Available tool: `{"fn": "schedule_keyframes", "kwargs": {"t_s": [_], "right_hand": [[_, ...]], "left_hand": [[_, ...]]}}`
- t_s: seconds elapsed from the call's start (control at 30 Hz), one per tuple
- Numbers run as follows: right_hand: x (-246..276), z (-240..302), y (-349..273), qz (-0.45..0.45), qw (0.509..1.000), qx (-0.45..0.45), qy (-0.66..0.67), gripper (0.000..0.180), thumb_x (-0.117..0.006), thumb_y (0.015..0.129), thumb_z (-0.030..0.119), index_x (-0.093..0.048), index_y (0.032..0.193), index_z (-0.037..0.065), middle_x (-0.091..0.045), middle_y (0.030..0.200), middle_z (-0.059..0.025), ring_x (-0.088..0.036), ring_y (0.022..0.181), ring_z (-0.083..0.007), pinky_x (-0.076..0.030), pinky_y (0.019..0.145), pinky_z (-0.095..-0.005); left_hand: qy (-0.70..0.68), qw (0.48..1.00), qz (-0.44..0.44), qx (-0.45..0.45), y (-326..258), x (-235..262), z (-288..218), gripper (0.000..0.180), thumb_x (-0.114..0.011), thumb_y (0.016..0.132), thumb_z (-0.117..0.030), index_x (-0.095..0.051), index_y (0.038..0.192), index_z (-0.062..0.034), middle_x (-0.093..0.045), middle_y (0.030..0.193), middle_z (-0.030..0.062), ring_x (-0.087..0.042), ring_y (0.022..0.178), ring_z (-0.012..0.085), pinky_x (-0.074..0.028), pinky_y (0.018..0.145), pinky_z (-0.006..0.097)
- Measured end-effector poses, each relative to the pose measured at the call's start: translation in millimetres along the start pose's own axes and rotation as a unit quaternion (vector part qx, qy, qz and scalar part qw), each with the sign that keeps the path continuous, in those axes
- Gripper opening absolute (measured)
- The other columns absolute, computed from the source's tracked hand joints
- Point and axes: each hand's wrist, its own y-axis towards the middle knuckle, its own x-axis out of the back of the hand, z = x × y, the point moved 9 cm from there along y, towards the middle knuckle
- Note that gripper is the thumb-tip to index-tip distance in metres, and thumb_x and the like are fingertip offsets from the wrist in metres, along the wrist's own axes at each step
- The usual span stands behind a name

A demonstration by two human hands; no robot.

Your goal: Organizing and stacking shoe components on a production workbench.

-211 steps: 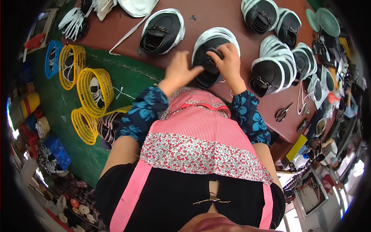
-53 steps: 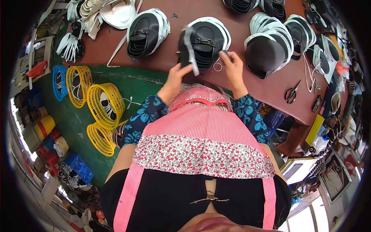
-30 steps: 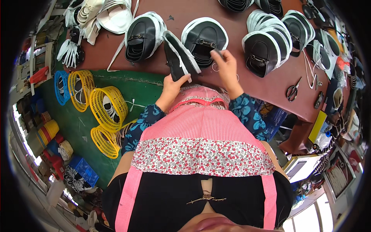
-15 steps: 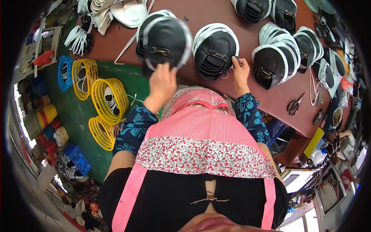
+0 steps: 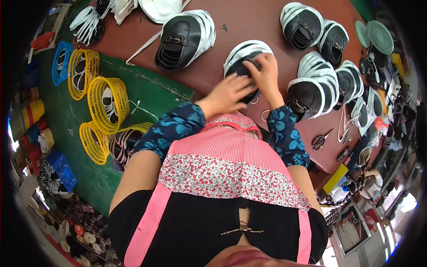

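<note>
In front of me at the table's near edge lies a stack of black shoe uppers with white edging (image 5: 247, 47), partly hidden by my hands. My left hand (image 5: 227, 92) reaches over its near left side with fingers stretched out and slightly apart, holding nothing I can see. My right hand (image 5: 267, 76) is bent over the top of the stack, fingers curled down; what they grip, if anything, is hidden. To the left sits another stack of black uppers with metal buckles (image 5: 189, 38). More stacked uppers (image 5: 307, 95) stand to the right.
The reddish-brown table (image 5: 249, 22) also bears scissors (image 5: 321, 140) and a small dark tool (image 5: 343, 153) at the right. Further stacks of uppers (image 5: 302, 26) lie at the far right. Yellow baskets (image 5: 106, 104) and a blue basket (image 5: 62, 62) stand on the green floor at the left.
My left hand has put the black upper it held onto the left stack and moved right to the middle stack. My right hand has moved up and left over it. The view has shifted.
</note>
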Motion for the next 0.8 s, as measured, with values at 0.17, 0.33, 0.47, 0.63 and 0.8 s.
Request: {"fn": "schedule_keyframes", "kwargs": {"t_s": [0.17, 0.33, 0.47, 0.63, 0.8], "right_hand": [[-58, -93, 19, 0.086, 0.987, -0.069, -0.114, 0.037, -0.089, 0.089, 0.033, -0.077, 0.098, 0.0, -0.069, 0.106, -0.0255, -0.069, 0.099, -0.0479, -0.057, 0.087, -0.0551], [-61, -140, 38, 0.123, 0.959, -0.254, 0.018, 0.047, -0.092, 0.086, 0.037, -0.067, 0.085, -0.003, -0.068, 0.081, -0.0224, -0.065, 0.077, -0.0418, -0.054, 0.075, -0.0514], [-53, -114, 43, 0.103, 0.985, -0.111, -0.086, 0.044, -0.092, 0.085, 0.034, -0.068, 0.082, -0.002, -0.069, 0.078, -0.022, -0.066, 0.074, -0.0414, -0.054, 0.074, -0.0501], [-104, -56, 56, 0.325, 0.933, -0.147, -0.04, 0.042, -0.087, 0.089, 0.039, -0.077, 0.098, -0.001, -0.077, 0.096, -0.0259, -0.075, 0.087, -0.046, -0.059, 0.079, -0.0547], [-122, -75, 61, 0.217, 0.964, -0.06, -0.139, 0.04, -0.089, 0.086, 0.035, -0.073, 0.092, -0.001, -0.073, 0.089, -0.0254, -0.074, 0.089, -0.0481, -0.058, 0.08, -0.0552]], "left_hand": [[0.067, 0.994, 0.068, 0.058, 15, -41, 11, 0.092, -0.09, 0.085, -0.045, -0.053, 0.167, -0.0303, -0.032, 0.182, 0.0113, -0.032, 0.167, 0.0357, -0.026, 0.133, 0.066], [0.079, 0.994, 0.028, 0.069, 11, -37, 27, 0.086, -0.09, 0.086, -0.043, -0.055, 0.163, -0.0321, -0.034, 0.182, 0.0067, -0.037, 0.163, 0.0337, -0.029, 0.131, 0.067], [0.072, 0.995, 0.011, 0.061, 14, -40, 29, 0.085, -0.09, 0.085, -0.044, -0.056, 0.162, -0.032, -0.033, 0.183, 0.0068, -0.037, 0.163, 0.0334, -0.028, 0.131, 0.067], [0.079, 0.993, 0.041, 0.078, 10, -46, 40, 0.085, -0.088, 0.087, -0.045, -0.055, 0.165, -0.034, -0.036, 0.181, 0.0079, -0.038, 0.162, 0.035, -0.025, 0.132, 0.069], [0.06, 0.995, 0.034, 0.072, 17, -46, 41, 0.082, -0.086, 0.089, -0.047, -0.056, 0.164, -0.0347, -0.041, 0.177, 0.0084, -0.035, 0.164, 0.0359, -0.021, 0.133, 0.071]]}}
